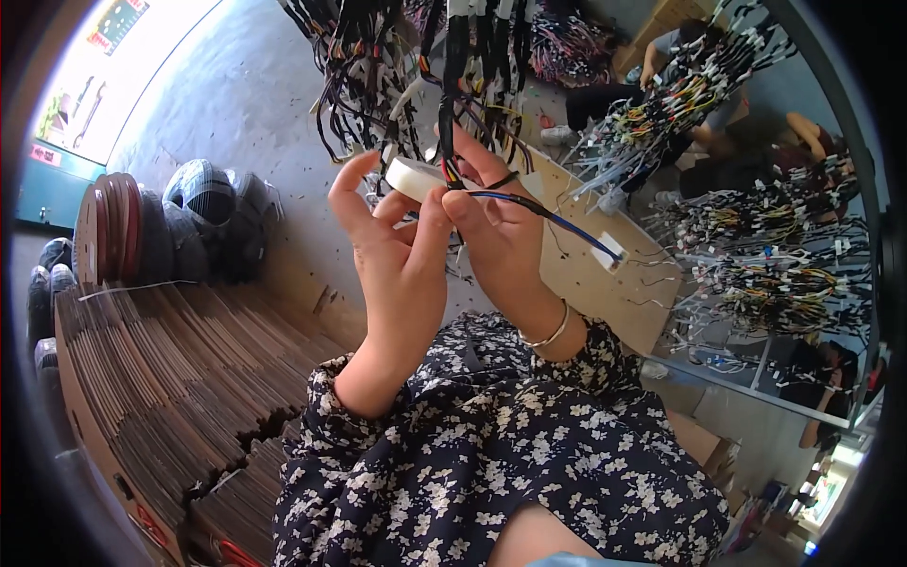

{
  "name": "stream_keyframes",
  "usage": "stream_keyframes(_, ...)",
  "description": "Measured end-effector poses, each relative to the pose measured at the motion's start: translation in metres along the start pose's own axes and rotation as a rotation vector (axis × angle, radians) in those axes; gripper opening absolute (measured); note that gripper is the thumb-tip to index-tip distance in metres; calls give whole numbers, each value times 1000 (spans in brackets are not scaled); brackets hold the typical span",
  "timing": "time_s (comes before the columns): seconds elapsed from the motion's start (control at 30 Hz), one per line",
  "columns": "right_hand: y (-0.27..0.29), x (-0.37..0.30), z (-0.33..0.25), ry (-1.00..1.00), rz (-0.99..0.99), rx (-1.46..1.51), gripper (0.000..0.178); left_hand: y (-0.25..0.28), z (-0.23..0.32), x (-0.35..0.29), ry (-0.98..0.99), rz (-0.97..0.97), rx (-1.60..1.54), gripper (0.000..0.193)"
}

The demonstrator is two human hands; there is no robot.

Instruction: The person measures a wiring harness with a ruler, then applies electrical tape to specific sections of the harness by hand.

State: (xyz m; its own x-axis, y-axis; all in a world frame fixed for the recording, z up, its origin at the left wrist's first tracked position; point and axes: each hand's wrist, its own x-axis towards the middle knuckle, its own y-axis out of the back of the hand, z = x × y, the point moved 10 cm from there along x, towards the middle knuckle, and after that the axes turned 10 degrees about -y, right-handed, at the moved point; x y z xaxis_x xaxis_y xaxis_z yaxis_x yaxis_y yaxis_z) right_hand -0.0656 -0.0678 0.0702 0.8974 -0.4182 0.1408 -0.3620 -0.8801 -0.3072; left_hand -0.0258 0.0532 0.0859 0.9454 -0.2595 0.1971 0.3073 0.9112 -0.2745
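A roll of white tape [412, 180] sits among the fingers of my left hand [402, 269], whose index finger is raised and bent. The left thumb presses beside the wires. My right hand [512, 248], with a bangle at the wrist, pinches a black-wrapped wire harness [449, 123] where red, yellow and black wires come out of its sleeve. From that pinch a blue and black wire branch [565, 224] runs off to the right. The harness hangs down from above. Whether tape is stuck on the wires is hidden by the thumbs.
Several more harnesses [368, 76] hang just behind my hands. Stacked flat cardboard [161, 378] stands at the left, with cable spools [113, 227] beyond. At the right, wire bundles [765, 217] hang on a metal frame [746, 389]. Other people [675, 42] sit behind it.
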Motion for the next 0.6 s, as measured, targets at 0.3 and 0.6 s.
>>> stream_keyframes(0.3, 29, -16, -18, 285, 262, 117, 40, -23, 1, -1, -8, -147, 10, 30)
stream_keyframes(0.6, 23, -18, -17, 264, 129, -12, 43, -24, 0, 8, 31, -194, 341, 35)
